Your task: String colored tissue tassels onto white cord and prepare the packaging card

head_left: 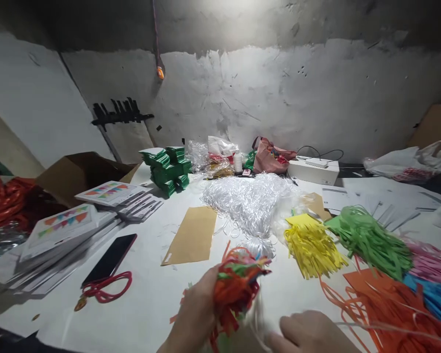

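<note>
The room has a rough wall (250, 93), which is painted pale in its lower part and is dark grey above. On it, at your left, a cable hangs down with an orange piece (160, 73) at its end, and a black rack (121, 116) is also there. Before the wall stands your table (150, 314), with a white top that shows small scraps and marks.

Along the back edge you have a white bottle (238, 162), a reddish bag (270, 158) and a white box (318, 171). At the far right lies a white plastic bag (411, 164). On the left side are an open cardboard box (71, 169), a stack of green pieces (169, 171), piles of printed cards (64, 223) and a dark phone (110, 260), with a red cord (112, 291) beside it.

In the middle lie a sheet of brown paper (193, 235) and a big heap of white string (248, 198). To the right are yellow (312, 250), green (375, 240), pink, blue and orange fringes (397, 306).

Your two hands are apart, over the near edge. Your left hand (198, 309) grips a bundle of mostly red-orange strips (237, 287), in front of the heap. Your right hand (308, 333) is curled beside pale strands; it is blurred, so I cannot tell if it holds them.
</note>
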Motion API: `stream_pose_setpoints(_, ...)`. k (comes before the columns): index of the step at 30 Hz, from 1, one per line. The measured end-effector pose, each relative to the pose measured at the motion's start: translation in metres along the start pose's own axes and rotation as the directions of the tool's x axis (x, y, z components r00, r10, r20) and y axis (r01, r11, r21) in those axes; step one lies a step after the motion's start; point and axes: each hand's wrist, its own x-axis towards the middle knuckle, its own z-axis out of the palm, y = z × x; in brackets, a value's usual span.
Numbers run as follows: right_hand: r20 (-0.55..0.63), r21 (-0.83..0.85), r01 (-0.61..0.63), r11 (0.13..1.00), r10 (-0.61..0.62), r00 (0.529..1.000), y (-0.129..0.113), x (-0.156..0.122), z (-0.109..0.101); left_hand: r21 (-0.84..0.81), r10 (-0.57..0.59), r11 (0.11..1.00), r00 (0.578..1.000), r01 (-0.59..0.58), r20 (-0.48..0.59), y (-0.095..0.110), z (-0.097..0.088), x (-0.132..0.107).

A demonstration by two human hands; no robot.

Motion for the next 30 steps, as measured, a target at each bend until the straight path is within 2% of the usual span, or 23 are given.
stream_pose_setpoints(2,-0.026,0.045,0.022,0.999,-0.021,0.999,0.006,0.033,-0.023,0.135,0.118,0.982,0.986,-0.133,0.114,0.018,0.011,0.0)
stream_pose_setpoints(3,-0.003,0.12,-0.042,0.992,0.042,0.999,0.014,0.045,-0.03,0.155,0.177,0.966,0.967,-0.206,0.181,0.025,0.015,-0.002)
stream_pose_setpoints(5,0.052,0.267,-0.157,0.951,0.149,0.988,0.037,0.055,-0.034,0.08,0.268,0.949,0.912,-0.306,0.31,0.036,0.015,-0.009)
stream_pose_setpoints(7,0.086,0.37,-0.186,0.91,0.166,0.982,0.056,0.048,-0.022,-0.121,0.27,0.963,0.883,-0.242,0.384,0.04,0.003,-0.016)
stream_pose_setpoints(9,0.104,0.356,-0.195,0.914,0.168,0.98,0.058,0.028,-0.001,-0.326,0.218,0.94,0.906,-0.096,0.363,0.037,-0.015,-0.019)
stream_pose_setpoints(11,0.116,0.288,-0.214,0.933,0.188,0.975,0.042,0.007,0.018,-0.388,0.105,0.921,0.966,-0.006,0.235,0.027,-0.03,-0.017)
stream_pose_setpoints(13,0.119,0.217,-0.197,0.956,0.174,0.977,0.017,-0.005,0.026,-0.287,-0.016,0.957,0.997,0.039,0.082,0.015,-0.034,-0.011)
stream_pose_setpoints(15,0.111,0.181,-0.099,0.979,0.08,0.991,-0.001,0.0,0.018,-0.091,-0.062,0.994,0.998,0.063,0.007,0.01,-0.025,-0.003)
stream_pose_setpoints(17,0.083,0.149,0.04,0.988,-0.053,0.995,-0.003,0.019,-0.002,0.078,0.017,0.997,0.998,-0.023,0.067,0.014,-0.007,0.001)
stream_pose_setpoints(18,0.058,0.162,0.053,0.985,-0.063,0.996,0.004,0.03,-0.013,0.121,0.077,0.988,0.989,-0.093,0.129,0.019,0.001,0.001)
stream_pose_setpoints(19,0.053,0.212,0.005,0.977,-0.017,0.998,0.014,0.04,-0.022,0.138,0.139,0.976,0.971,-0.168,0.196,0.025,0.007,-0.001)
stream_pose_setpoints(20,0.052,0.254,-0.067,0.965,0.056,0.997,0.026,0.048,-0.027,0.116,0.193,0.966,0.945,-0.23,0.264,0.031,0.01,-0.003)
stream_pose_setpoints(21,0.068,0.313,-0.096,0.945,0.078,0.995,0.036,0.051,-0.029,0.05,0.229,0.965,0.917,-0.259,0.327,0.036,0.008,-0.006)
stream_pose_setpoints(23,0.087,0.323,-0.136,0.936,0.113,0.99,0.048,0.047,-0.021,-0.148,0.251,0.967,0.895,-0.21,0.37,0.038,-0.006,-0.011)
stream_pose_setpoints(24,0.1,0.306,-0.153,0.94,0.128,0.987,0.047,0.04,-0.013,-0.24,0.226,0.96,0.911,-0.147,0.344,0.035,-0.016,-0.012)
stream_pose_setpoints(25,0.117,0.281,-0.17,0.945,0.142,0.983,0.042,0.032,-0.006,-0.291,0.163,0.954,0.946,-0.078,0.282,0.03,-0.025,-0.011)
stream_pose_setpoints(26,0.139,0.257,-0.177,0.95,0.145,0.98,0.033,0.026,0.0,-0.281,0.072,0.96,0.976,-0.012,0.204,0.023,-0.032,-0.009)
stream_pose_setpoints(28,0.19,0.24,-0.129,0.962,0.084,0.978,0.013,0.021,0.002,-0.103,-0.067,0.992,0.996,0.073,0.06,0.009,-0.035,-0.004)
stream_pose_setpoints(30,0.206,0.25,0.012,0.968,-0.066,0.976,0.002,0.031,-0.008,0.099,-0.032,0.995,0.997,0.025,0.067,0.001,-0.022,0.0)
